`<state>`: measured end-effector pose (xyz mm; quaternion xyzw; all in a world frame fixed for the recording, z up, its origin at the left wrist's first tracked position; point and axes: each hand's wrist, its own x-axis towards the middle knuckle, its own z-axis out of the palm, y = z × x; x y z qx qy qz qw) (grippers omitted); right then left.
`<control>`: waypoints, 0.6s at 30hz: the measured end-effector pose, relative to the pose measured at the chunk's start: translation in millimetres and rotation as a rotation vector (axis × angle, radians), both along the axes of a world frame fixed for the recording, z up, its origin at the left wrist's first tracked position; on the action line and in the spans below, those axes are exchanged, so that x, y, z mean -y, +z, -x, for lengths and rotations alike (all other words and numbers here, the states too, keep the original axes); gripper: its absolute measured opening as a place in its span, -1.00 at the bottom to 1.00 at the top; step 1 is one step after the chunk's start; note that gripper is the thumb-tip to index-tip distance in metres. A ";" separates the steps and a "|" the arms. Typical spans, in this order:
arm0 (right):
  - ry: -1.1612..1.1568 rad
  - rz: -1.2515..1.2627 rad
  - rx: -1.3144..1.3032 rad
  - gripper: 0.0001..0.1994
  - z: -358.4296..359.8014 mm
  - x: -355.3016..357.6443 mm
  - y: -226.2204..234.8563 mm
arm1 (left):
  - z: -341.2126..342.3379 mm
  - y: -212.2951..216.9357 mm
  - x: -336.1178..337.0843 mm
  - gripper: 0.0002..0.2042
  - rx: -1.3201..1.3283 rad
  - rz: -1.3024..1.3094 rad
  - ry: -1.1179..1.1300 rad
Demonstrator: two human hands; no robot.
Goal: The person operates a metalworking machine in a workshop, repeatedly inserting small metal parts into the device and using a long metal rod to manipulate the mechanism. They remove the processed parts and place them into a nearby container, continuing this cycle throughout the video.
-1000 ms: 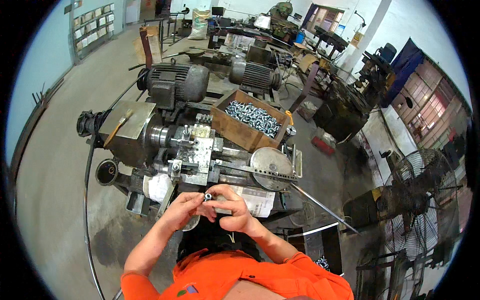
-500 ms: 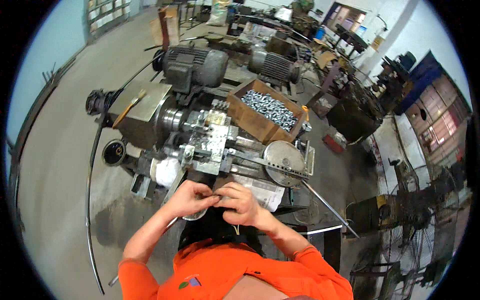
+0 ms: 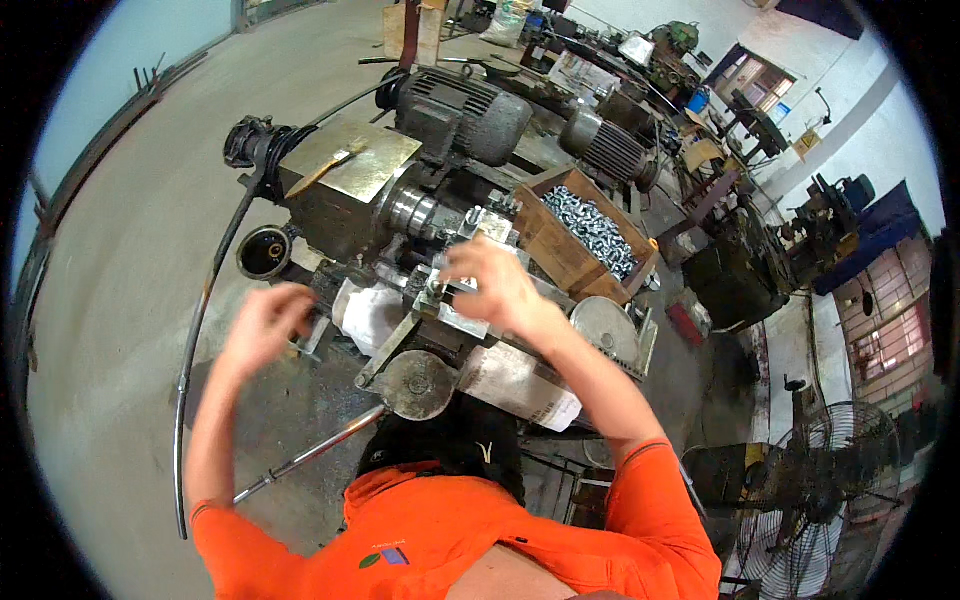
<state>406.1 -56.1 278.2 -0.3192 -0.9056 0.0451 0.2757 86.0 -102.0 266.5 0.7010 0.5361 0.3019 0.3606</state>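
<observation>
My right hand [image 3: 497, 287] is over the tool post [image 3: 440, 290] of a small lathe-like machine, its fingers bent and thumb apart, with nothing visible between them. Whether it touches the post is hard to tell. My left hand [image 3: 268, 325] is off to the left, beside a black round cup-like part [image 3: 264, 252]. Motion smears its curled fingers, so what they hold, if anything, cannot be made out. Right of the left hand lies a white cloth or bag [image 3: 371, 316] under the machine. The metal chuck [image 3: 412, 212] sits just beyond my right hand.
A wooden box [image 3: 560, 245] of small shiny metal parts stands behind the machine. A brush [image 3: 325, 170] lies on the headstock. Near my body are a round metal disc [image 3: 420, 385] with a long lever [image 3: 315, 455] and a newspaper sheet [image 3: 520, 385]. An electric motor [image 3: 465, 115] is behind.
My hands were together in front of my body. They have parted: the left went left, the right went up and forward over the tool post. The lever disc swung into view as the view shifted.
</observation>
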 end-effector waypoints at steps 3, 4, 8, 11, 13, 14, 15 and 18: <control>-0.237 -0.105 0.338 -0.75 18.5 -52.0 -3.1 | 92.5 -25.0 4.8 -0.80 -0.380 -0.404 0.371; -0.292 -0.107 0.439 -0.77 20.2 -67.0 -12.6 | 114.8 -27.7 10.1 -0.79 -0.521 -0.454 0.470; -0.409 -0.018 0.627 -0.83 38.0 -89.6 -28.4 | 172.2 -59.2 47.7 -0.81 -0.573 -0.193 0.518; -0.437 -0.001 0.649 -0.84 44.0 -91.6 -29.6 | 175.8 -85.0 67.6 -0.72 -0.470 0.046 0.530; -0.436 -0.002 0.641 -0.83 45.5 -93.3 -33.8 | 178.9 -96.7 67.8 -0.72 -0.450 0.038 0.580; -0.436 -0.010 0.635 -0.82 47.7 -94.3 -33.5 | 179.1 -97.4 65.0 -0.72 -0.438 0.028 0.608; -0.462 0.022 0.594 -0.80 51.2 -92.1 -31.0 | 178.1 -96.9 61.4 -0.75 -0.453 0.030 0.593; -0.465 0.053 0.573 -0.78 52.4 -96.0 -33.0 | 189.6 -108.8 53.0 -0.80 -0.624 -0.013 0.566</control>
